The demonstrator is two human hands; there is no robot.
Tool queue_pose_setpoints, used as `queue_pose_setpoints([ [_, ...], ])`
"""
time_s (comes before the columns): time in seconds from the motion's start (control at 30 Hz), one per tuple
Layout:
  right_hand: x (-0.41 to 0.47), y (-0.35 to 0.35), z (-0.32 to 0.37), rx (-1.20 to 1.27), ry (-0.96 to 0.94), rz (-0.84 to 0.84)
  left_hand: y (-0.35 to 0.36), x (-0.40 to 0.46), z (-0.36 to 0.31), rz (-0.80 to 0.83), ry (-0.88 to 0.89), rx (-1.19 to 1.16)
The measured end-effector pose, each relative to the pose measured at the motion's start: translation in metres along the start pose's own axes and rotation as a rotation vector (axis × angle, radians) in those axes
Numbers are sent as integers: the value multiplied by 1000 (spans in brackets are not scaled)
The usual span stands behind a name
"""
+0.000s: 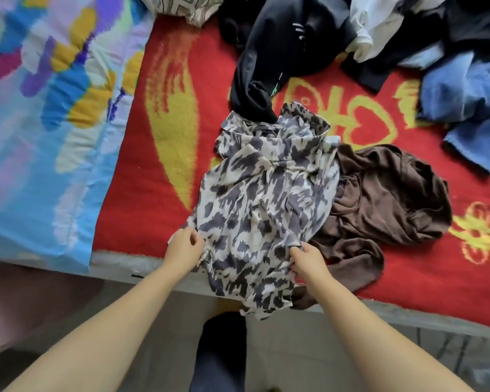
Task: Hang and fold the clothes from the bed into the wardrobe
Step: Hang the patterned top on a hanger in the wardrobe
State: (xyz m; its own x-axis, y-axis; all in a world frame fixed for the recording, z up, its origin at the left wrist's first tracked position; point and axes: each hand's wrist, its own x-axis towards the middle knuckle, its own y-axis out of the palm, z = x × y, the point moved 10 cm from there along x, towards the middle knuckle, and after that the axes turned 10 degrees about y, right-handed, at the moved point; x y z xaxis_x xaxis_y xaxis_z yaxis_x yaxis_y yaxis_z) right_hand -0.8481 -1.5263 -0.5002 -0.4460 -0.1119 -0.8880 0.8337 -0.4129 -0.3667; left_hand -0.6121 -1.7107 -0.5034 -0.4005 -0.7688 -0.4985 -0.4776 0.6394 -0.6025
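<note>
A cream shirt with grey-brown blotches (263, 199) lies crumpled on the red blanket (159, 176), its lower end hanging over the bed's near edge. My left hand (183, 246) grips the shirt's left edge. My right hand (306, 260) pinches a bunch of the cloth on its right side. A brown garment (385, 205) lies crumpled right beside the shirt, partly under it. A black garment (280, 60) stretches from the far pile down to the shirt's collar.
Further clothes are heaped at the back right: blue denim (461, 103), white cloth (379, 26) and dark pieces. A patterned garment (184, 7) lies at the top. A pastel floral sheet (40, 123) covers the left of the bed. Grey floor below the bed edge (408, 315).
</note>
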Motion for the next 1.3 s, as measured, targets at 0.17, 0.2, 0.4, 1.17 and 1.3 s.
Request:
queue_pose_setpoints([
  [0.17,-45,15,-19,213,39,157,7,-64,-15,-65,-217,-769],
  [0.2,-57,16,-22,219,17,181,12,-80,-22,-70,-305,-1029],
  [0.4,-128,8,-42,545,27,424,-9,-161,-74,-129,-380,-1375],
  [1.17,-510,47,-179,-679,-550,993,-47,-580,11,-651,-284,-1642],
  [1.3,-527,68,-227,-1258,-671,776,-114,-635,21,-705,-73,-1418],
])
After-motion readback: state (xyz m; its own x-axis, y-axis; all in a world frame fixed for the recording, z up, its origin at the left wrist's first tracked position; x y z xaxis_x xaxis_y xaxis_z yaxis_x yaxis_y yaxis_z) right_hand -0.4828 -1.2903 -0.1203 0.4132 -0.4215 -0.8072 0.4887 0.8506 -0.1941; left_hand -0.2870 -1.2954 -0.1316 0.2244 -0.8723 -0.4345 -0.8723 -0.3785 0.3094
